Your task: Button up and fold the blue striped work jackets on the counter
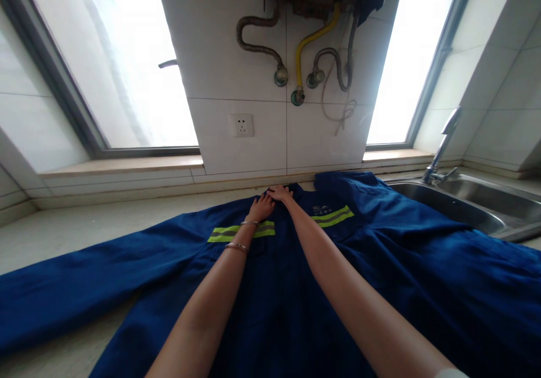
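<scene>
As left hand [261, 209] and right hand [280, 193] lie spread on a blue work jacket [279, 316] — steel sink [456, 198] just beside.

A long counter [54, 243] runs across the room. A big blue work jacket [279, 321] lies flat on it, with its arms spread out wide. One sleeve [84, 282] reaches far to the left. Shiny yellow stripes [240, 232] cross the front. A steel sink [448, 200] sits in the counter, just beside the jacket.
</scene>
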`<action>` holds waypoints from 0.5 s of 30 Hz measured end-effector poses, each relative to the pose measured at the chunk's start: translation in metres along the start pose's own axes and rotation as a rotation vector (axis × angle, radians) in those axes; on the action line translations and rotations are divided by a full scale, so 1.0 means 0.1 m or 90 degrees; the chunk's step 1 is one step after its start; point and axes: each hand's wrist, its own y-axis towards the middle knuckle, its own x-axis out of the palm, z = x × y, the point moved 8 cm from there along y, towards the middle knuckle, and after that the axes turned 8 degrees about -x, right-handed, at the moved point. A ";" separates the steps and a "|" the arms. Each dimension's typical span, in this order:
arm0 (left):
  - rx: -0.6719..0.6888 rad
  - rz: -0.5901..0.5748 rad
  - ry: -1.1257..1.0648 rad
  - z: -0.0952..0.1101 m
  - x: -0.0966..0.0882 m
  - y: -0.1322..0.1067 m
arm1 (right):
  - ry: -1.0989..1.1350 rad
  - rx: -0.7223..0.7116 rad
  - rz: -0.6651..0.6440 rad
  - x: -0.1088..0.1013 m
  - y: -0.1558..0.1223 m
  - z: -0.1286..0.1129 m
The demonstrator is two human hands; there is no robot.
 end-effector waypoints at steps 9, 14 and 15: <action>0.008 -0.026 -0.008 0.05 -0.09 -0.09 | -0.014 -0.042 0.086 -0.12 -0.21 -0.10; 0.006 -0.018 -0.018 0.08 -0.13 -0.14 | -0.032 -0.174 0.026 -0.05 -0.24 -0.31; 0.003 -0.011 -0.027 0.08 -0.14 -0.15 | -0.028 -0.177 -0.004 -0.02 -0.24 -0.31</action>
